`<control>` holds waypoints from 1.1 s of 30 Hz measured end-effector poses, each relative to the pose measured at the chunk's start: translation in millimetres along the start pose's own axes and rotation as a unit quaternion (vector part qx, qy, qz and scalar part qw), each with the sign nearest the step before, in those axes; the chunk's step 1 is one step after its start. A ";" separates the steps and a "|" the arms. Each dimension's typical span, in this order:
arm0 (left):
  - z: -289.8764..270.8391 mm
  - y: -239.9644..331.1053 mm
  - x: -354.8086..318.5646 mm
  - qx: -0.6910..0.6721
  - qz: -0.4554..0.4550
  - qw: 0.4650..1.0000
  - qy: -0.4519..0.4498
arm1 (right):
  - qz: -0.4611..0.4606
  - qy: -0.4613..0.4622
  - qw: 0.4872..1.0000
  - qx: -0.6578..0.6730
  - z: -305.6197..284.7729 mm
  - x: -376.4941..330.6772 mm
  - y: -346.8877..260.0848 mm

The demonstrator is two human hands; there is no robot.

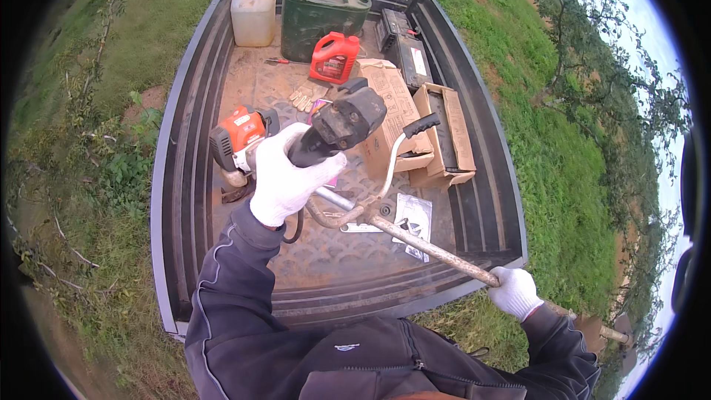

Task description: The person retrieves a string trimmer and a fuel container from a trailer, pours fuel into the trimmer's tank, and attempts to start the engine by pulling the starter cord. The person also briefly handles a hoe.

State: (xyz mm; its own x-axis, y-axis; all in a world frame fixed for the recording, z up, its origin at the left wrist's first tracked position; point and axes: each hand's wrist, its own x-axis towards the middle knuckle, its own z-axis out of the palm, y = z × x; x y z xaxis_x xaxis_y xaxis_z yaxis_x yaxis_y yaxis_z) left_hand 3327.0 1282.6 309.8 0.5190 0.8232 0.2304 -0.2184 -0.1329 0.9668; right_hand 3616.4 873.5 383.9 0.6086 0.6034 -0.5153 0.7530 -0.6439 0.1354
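Got my left hand [284,178] wrapped round some dark blocky part [349,118], right hand [513,293] clenched on the pole [437,252]. Pole's partway over the cargo bed [326,263], neither grip's let go yet.

white gloves [280,178], black housing [352,117], pale brown-mottled pole [437,251], orange engine cover [245,127], red jug [335,58], green jerrycan [312,24]

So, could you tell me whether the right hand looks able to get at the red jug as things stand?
Probably not: the right hand is wrapped around the long shaft, and the red jug stands deep in the cargo bed, beyond the left hand.
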 end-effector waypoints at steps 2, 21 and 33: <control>18.4 17.3 -13.9 0.024 0.036 0.999 -0.010 | 0.012 0.010 1.000 0.001 7.0 -32.5 14.4; 204.9 246.2 -342.4 0.277 0.420 0.846 -0.178 | -0.021 0.268 0.947 0.176 313.5 -226.4 178.4; 242.7 336.9 -602.4 0.340 0.410 0.831 -0.163 | -0.148 0.291 0.905 0.272 465.3 -317.3 233.3</control>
State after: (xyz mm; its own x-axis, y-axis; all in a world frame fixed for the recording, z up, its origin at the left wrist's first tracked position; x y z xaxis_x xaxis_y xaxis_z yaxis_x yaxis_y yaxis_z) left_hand 3141.4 607.9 523.6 0.6464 0.1244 0.7528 -0.1493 -0.9469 0.2847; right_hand 3482.7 312.9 185.2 0.5487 0.8307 0.0942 0.7659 -0.4544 -0.4549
